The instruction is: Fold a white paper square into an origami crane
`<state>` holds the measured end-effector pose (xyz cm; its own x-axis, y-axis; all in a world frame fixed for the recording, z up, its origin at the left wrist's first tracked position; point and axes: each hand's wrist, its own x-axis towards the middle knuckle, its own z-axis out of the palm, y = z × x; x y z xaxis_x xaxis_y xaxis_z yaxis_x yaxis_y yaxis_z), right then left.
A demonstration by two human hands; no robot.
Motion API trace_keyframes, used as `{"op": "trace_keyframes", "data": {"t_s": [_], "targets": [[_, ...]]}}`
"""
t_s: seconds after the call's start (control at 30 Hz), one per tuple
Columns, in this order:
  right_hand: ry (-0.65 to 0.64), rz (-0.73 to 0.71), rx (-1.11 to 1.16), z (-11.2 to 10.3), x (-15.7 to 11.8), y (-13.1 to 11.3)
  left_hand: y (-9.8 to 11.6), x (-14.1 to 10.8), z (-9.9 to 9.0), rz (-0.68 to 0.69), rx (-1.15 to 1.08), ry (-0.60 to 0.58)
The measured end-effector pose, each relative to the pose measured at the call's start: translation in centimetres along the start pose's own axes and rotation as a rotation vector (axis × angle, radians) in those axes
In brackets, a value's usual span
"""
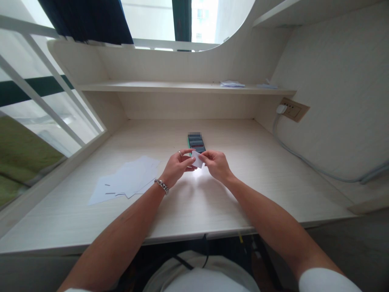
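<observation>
A small, flat-looking white piece of paper (pixel 197 161) is held between both hands, apparently just above the desk near the middle of the worktop. Its left side is pinched by the thumb and fingers of the left hand (pixel 178 165), and its upper right side is gripped by the thumb and forefinger of the right hand (pixel 216 164); both hands are closed on it. Whether a crease is already present cannot be told at this size.

For neat handling, the paper is best kept lightly taut, with one side held firm while the other is adjusted. Edges should be aligned before any pressure is applied, since thin paper would probably crumple or tear under a twisting pull. If steadiness is lacking, the wrists can be rested on the pale wood-grain desk (pixel 243 194).

Just beyond the fingers lies a dark-screened phone with a green edge (pixel 197 142), which should not be nudged. To the left, flat white sheets of paper (pixel 130 176) are spread near the forearm; they could be dragged by the silver chain-link bracelet (pixel 162 186) if that wrist were lowered carelessly.
</observation>
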<state>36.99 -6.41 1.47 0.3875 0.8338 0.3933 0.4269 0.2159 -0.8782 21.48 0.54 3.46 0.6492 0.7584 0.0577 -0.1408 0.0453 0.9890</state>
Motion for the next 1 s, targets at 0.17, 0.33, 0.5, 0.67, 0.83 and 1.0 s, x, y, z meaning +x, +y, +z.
{"op": "trace_keyframes", "data": {"t_s": [0.17, 0.33, 0.5, 0.67, 0.83, 1.0], "targets": [[-0.022, -0.031, -0.005, 0.02, -0.05, 0.11, -0.03, 0.08, -0.20, 0.015, -0.062, -0.031], [-0.037, -0.014, 0.080, 0.04, -0.07, -0.10, -0.14, 0.28, -0.34, -0.007, -0.085, 0.004], [-0.039, 0.018, 0.270, 0.30, 0.20, 0.25, -0.28, 0.35, -0.37, -0.003, -0.067, 0.005], [-0.077, 0.005, 0.327, 0.30, 0.37, 0.75, -0.24, 0.15, -0.33, 0.001, 0.006, -0.014], [-0.115, 0.055, 0.361, 0.25, 0.33, 0.66, -0.17, 0.14, -0.33, 0.052, 0.089, -0.107], [-0.081, 0.121, 0.366, -0.01, 0.62, 0.50, -0.52, 0.61, -0.45, 0.123, 0.053, 0.017]]}}
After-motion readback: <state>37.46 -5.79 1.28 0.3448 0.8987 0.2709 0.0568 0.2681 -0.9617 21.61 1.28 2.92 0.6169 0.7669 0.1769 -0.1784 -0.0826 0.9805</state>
